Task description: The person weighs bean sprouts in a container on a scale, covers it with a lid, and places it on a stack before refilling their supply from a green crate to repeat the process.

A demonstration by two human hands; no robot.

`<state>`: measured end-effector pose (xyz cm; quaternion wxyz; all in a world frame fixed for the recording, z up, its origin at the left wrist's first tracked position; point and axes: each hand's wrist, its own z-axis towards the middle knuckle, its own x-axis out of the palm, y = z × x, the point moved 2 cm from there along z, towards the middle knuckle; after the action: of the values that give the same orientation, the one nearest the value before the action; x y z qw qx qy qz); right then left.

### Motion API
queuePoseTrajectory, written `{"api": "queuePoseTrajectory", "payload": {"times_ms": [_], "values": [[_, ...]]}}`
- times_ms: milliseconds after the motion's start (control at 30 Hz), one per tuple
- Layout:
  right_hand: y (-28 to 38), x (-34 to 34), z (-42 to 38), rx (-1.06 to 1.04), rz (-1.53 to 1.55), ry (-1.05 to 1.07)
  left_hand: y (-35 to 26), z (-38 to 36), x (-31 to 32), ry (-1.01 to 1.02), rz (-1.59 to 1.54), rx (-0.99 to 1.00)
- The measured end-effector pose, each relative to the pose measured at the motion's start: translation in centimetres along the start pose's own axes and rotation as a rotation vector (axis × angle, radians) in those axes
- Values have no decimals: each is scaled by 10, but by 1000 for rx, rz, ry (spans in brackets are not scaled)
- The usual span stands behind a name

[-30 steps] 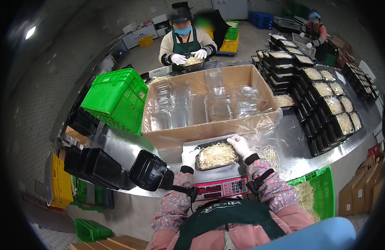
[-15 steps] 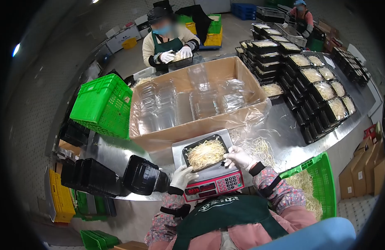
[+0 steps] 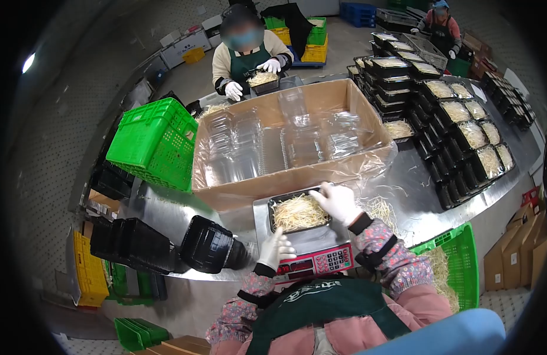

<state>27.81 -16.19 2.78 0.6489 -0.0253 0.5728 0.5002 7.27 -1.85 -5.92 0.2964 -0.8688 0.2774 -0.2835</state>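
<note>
A black tray of bean sprouts [image 3: 300,212] rests on the platform of a red-fronted weighing scale [image 3: 315,263] before me. My right hand [image 3: 339,204], in a white glove, is at the tray's far right corner, thumb and finger on either side of the rim. At the near left corner is my left hand [image 3: 276,248], also gloved, its fingers stretched out and fingertips right at the rim. Loose sprouts [image 3: 380,212] lie on the metal table just right of the scale.
A cardboard box [image 3: 273,183] of clear plastic lids stands behind the scale. Stacked black trays [image 3: 131,245] lie at left, near a green crate [image 3: 152,142]. Filled trays [image 3: 474,135] are piled at right. A green basket [image 3: 462,266] holds sprouts. Across the table a person [image 3: 247,59] handles another tray.
My right hand has moved from the tray's right side to its far corner. My left fingers have straightened along the near corner. The person opposite has lowered one hand from their tray.
</note>
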Motion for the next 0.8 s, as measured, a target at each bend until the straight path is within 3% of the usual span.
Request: {"api": "queuePoseTrajectory", "payload": {"times_ms": [33, 67, 100, 133, 233, 300, 400, 533, 633, 800], "values": [[21, 5, 10, -97, 63, -55, 5, -2, 9, 77, 10, -49], [40, 11, 22, -163, 2, 162, 10, -2, 19, 155, 19, -97], [41, 51, 19, -400, -19, -51, 15, 4, 23, 248, -55, -123], [52, 74, 16, -460, -155, -49, 20, 11, 27, 342, -129, -150], [67, 86, 15, -541, -246, -83, 20, 21, 29, 281, -120, -64], [63, 90, 19, -319, -145, 321, 24, 26, 27, 272, -146, -24], [54, 100, 28, -332, -114, 300, 20, 26, 25, 243, -108, -34], [-6, 78, 37, -253, 111, 656, 13, 9, 18, 57, 64, 77], [-41, 50, 5, -99, 424, 584, 9, 8, 19, 66, 159, 101], [-98, 2, -31, 330, 857, 486, 5, 8, 47, 175, 179, 53]]}}
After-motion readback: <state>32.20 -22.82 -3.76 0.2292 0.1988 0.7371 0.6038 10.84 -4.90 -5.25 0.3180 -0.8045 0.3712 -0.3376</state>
